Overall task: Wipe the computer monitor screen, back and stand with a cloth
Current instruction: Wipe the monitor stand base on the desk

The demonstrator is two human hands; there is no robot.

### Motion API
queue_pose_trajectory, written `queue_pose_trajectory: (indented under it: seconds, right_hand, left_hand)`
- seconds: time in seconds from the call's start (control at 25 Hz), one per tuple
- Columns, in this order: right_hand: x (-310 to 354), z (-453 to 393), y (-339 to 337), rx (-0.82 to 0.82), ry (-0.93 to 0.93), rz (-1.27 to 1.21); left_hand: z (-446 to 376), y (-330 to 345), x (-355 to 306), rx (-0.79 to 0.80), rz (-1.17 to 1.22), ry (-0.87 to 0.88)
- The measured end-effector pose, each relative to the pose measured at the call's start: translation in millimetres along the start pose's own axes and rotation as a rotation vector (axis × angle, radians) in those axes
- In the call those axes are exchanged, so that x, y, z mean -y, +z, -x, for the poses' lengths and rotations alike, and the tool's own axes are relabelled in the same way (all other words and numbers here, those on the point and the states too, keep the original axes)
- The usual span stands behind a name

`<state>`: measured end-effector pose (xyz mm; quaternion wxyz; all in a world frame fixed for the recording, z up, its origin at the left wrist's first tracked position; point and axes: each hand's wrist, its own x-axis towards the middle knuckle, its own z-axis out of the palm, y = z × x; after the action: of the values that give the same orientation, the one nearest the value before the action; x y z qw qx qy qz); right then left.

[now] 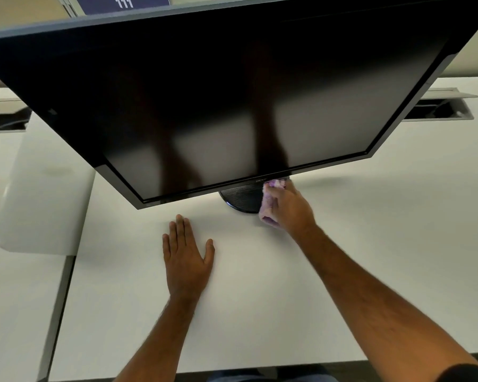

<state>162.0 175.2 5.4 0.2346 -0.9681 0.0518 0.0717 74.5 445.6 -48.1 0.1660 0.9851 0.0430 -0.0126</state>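
We stand over a white desk (342, 244) and look down on the computer monitor (218, 92), whose dark screen leans toward us and hides most of what is under it. Our right hand (289, 206) grips a bunched purple cloth (268, 209), the fingers curled around it, and presses it on the right side of the round black stand base (239, 198), just under the lower bezel. Our left hand (186, 250) lies flat on the desk with straight fingers, near the base but not touching it, and it holds nothing. We judge that the step in hand is the wiping of the stand. To do it well, we should follow the curve of the base in one slow arc, keep the cloth flat enough to reach into the ribbed surface, and press lightly so the monitor does not rock. The left hand could steady the bezel if the screen starts to move. The neck and the back of the stand are hidden from us, so we cannot tell their condition.
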Motion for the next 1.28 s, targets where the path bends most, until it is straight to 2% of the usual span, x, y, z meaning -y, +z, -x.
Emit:
queue_pose_trajectory:
  seconds: [0.12,0.2,0.24,0.4,0.48,0.64,0.76,0.88,1.0,1.08,1.28]
  right_hand:
    - [51.6,5.5,22.7,0.065,-0.091,0.010]
    - [61.2,3.6,24.6,0.125,-0.122,0.064]
    - [54.2,2.8,19.9,0.115,-0.135,0.077]
    - [-3.3,3.3,-9.0,0.018,0.034,0.063]
    - [-10.1,2.6,-8.4,0.001,0.053,0.089]
    - [43.7,7.8,17.9,-0.012,-0.008,0.088]
    - [81.9,7.4,40.6,0.072,-0.117,0.130]
    - [62.8,3.9,29.2,0.077,-0.156,0.140]
    - [19.8,4.4,6.2,0.004,-0.016,0.115]
    - [13.8,2.8,5.4,-0.009,0.024,0.126]
    - [80.2,5.2,38.2,0.059,-0.087,0.088]
  left_hand:
    - [-0.5,1.1,1.0,-0.003,-0.009,0.005]
    - [-0.4,1.3,1.9,-0.003,-0.011,0.010]
    - [-1.2,1.4,1.9,0.000,-0.009,0.013]
    - [-0.9,1.4,1.7,-0.001,-0.002,0.011]
    - [-0.8,1.7,1.3,-0.003,0.002,0.010]
    - [-0.9,1.5,0.4,-0.005,0.007,0.007]
    - [-0.4,0.9,0.5,-0.006,0.011,0.009]
    - [-0.8,1.3,2.6,0.003,0.006,0.015]
    - [-1.1,1.9,2.9,0.005,0.009,0.009]
    - [-0.7,2.6,1.8,0.002,0.009,0.010]
    - [-1.1,3.4,1.3,0.011,0.008,0.004]
